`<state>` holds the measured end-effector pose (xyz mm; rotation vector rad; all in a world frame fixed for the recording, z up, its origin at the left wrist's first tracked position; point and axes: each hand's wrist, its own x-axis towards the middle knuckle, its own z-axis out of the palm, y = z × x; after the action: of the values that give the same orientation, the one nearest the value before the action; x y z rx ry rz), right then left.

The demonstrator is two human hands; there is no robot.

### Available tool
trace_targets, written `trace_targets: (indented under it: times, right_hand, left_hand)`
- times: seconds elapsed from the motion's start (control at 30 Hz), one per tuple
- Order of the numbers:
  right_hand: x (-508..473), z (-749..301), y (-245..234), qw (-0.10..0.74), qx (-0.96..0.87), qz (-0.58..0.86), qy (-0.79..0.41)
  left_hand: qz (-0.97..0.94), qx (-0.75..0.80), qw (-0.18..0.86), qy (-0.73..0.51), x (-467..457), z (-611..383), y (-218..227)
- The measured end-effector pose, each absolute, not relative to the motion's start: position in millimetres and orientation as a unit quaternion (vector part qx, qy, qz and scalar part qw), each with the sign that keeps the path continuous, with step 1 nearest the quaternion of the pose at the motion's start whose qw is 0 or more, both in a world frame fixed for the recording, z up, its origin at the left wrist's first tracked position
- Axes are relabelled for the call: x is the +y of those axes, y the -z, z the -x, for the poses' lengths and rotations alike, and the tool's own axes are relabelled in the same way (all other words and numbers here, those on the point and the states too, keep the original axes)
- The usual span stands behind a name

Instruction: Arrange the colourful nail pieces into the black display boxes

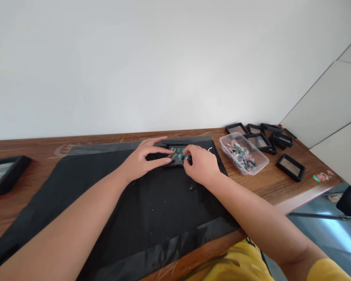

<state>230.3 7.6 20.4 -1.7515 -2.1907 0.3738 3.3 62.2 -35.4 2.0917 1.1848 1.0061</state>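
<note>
A small dark rectangular frame (pixel 179 160) with little green, teal and pale pieces on it lies near the far edge of the black mat (pixel 160 207). My left hand (pixel 147 158) is at its left end, fingers spread, with the thumb and fingertips touching or just over that end. Over the right end, my right hand (pixel 200 162) has thumb and fingers pinched together. What they hold is too small and too covered to make out. A tiny dark scrap (pixel 191 187) sits on the mat below the right hand.
To the right stands a clear plastic box (pixel 259 162) with many small coloured pieces. Several black frames (pixel 257 141) are piled behind it, and one frame (pixel 291 167) lies apart. Colourful round stickers (pixel 322 176) are near the table's right edge. Another black frame (pixel 9 175) is far left.
</note>
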Motion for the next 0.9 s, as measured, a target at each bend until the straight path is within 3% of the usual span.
trace_targets:
  times: [0.27,0.53,0.9]
  right_hand:
    - [6.8,-230.0,-20.6,0.154,-0.773,0.601,-0.132]
    - [4.0,-231.7,-25.2,0.165,-0.768,0.605,-0.132]
    - [7.3,-239.9,-43.7,0.229,-0.712,0.655,-0.105]
  left_hand:
    - [-0.667,0.459,0.405,-0.425,60.8,-4.8,19.0]
    - [-0.656,0.476,0.39,-0.437,61.6,-4.4,21.8]
    - [-0.581,0.455,0.449,-0.504,59.6,-6.9,21.6]
